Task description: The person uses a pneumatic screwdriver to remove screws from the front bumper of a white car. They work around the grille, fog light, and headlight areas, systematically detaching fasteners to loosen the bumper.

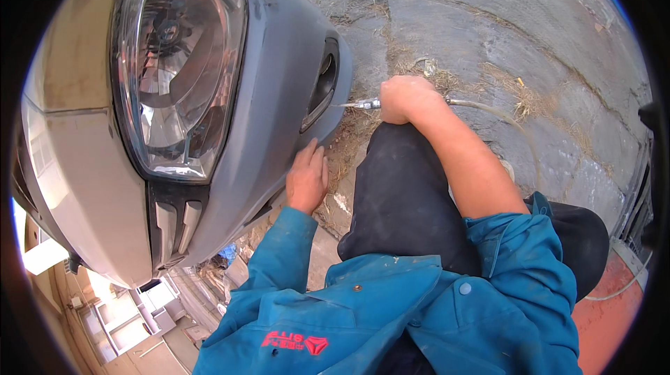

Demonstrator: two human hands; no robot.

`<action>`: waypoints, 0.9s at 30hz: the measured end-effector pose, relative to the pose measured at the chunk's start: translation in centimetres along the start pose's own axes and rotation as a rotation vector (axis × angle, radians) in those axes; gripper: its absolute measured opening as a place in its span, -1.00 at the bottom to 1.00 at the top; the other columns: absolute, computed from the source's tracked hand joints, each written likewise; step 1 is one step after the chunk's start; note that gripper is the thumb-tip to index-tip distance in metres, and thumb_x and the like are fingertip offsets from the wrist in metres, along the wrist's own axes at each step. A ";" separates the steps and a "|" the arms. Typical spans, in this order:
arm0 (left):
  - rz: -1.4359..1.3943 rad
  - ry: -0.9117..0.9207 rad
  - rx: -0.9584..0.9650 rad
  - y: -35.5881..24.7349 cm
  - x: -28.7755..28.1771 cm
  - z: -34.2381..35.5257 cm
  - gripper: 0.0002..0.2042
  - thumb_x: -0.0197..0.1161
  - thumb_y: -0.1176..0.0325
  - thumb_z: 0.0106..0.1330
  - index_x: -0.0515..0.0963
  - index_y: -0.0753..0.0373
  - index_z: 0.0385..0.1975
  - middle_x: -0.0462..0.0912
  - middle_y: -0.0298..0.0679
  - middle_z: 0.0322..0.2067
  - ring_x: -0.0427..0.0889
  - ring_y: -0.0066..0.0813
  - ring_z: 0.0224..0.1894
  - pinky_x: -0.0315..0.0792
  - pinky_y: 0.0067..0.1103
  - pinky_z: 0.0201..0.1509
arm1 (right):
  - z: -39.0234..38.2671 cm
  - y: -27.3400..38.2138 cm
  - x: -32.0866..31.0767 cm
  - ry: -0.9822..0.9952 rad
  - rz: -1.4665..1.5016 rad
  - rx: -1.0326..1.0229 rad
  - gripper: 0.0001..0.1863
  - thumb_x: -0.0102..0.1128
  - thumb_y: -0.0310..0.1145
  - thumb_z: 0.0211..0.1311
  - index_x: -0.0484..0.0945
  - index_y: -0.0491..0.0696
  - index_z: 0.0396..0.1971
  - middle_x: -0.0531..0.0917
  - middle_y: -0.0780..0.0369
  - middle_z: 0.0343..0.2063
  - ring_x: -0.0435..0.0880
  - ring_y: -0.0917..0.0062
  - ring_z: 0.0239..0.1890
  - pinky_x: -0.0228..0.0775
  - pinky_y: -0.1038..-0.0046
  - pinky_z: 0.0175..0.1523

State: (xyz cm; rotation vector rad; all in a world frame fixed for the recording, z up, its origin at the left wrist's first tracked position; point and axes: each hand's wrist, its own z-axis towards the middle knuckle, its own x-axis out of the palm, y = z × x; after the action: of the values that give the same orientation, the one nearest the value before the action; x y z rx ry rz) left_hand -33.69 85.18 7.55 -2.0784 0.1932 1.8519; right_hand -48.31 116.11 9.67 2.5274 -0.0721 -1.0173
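Observation:
The grey front bumper (269, 89) of a car, dull and partly dusty, curves down in front of me on the left. My left hand (308, 183) lies against its lower edge, fingers stretched out and holding nothing. Beside my knee, my right hand (408, 99) is wrapped round an air blow gun (366, 103), whose thin metal nozzle points left at the bumper's fog light recess (323, 82). The gun's handle is hidden in my fist. From its other end a pale hose (492, 108) runs off to the right and bends down behind my forearm.
A large clear headlight (178, 75) sits above the bumper beside the beige hood (77, 61). Cracked grey paving (447, 19) with dry grass (530, 99) spreads beyond. At the lower left are white box-like frames (125, 319); a reddish surface (611, 312) lies at the right.

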 end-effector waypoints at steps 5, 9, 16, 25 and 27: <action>0.584 0.289 0.446 3.9 -4.4 -2.7 -0.43 0.19 0.39 0.48 0.54 0.48 0.47 0.39 0.07 0.64 0.34 0.00 0.69 0.28 -0.20 0.76 | 0.0 -0.2 0.5 -0.007 0.041 -0.047 -0.59 0.29 -0.38 0.36 0.87 -0.01 0.16 0.86 0.09 0.20 0.85 0.18 0.28 0.73 0.13 0.30; 1.038 0.475 0.667 4.7 -2.3 -0.3 -0.27 0.09 0.25 0.51 0.33 0.42 0.67 0.13 -0.05 0.78 0.04 -0.10 0.82 -0.10 -0.17 0.90 | 0.2 -0.9 0.2 -0.012 0.082 -0.025 -0.59 0.29 -0.37 0.36 0.87 -0.02 0.16 0.86 0.09 0.20 0.85 0.17 0.28 0.72 0.13 0.30; 1.038 0.524 0.739 3.8 7.7 13.7 -0.26 0.09 0.10 0.57 0.31 0.27 0.72 0.08 -0.12 0.81 -0.01 -0.11 0.84 -0.15 -0.12 0.89 | -0.7 -2.6 1.1 -0.046 0.227 0.048 -0.61 0.29 -0.37 0.33 0.87 -0.14 0.07 0.87 -0.02 0.12 0.85 0.06 0.23 0.71 0.09 0.32; 1.240 0.582 0.341 -1.3 8.2 32.1 0.09 0.02 -0.47 0.59 0.09 0.45 0.76 0.03 0.16 0.79 -0.06 0.07 0.85 -0.29 -0.11 0.89 | -2.4 -10.6 2.9 -0.026 0.448 0.255 -0.58 0.21 -0.43 0.28 0.85 -0.17 0.07 0.85 -0.07 0.12 0.86 0.08 0.19 0.69 0.08 0.28; 1.343 0.627 0.282 -1.9 7.1 35.6 0.06 -0.05 -0.47 0.62 0.19 0.48 0.72 0.16 0.21 0.74 0.08 0.21 0.80 -0.21 0.07 0.85 | -2.5 -12.2 3.9 -0.028 0.495 0.274 -0.57 0.20 -0.43 0.28 0.85 -0.16 0.08 0.85 -0.06 0.12 0.86 0.09 0.19 0.69 0.10 0.28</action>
State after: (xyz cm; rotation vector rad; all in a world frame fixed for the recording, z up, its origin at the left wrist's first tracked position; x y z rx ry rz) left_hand -65.39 100.19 -2.09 -2.3683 2.2730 1.3179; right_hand -45.04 127.41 3.99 2.5299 -0.8516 -0.8818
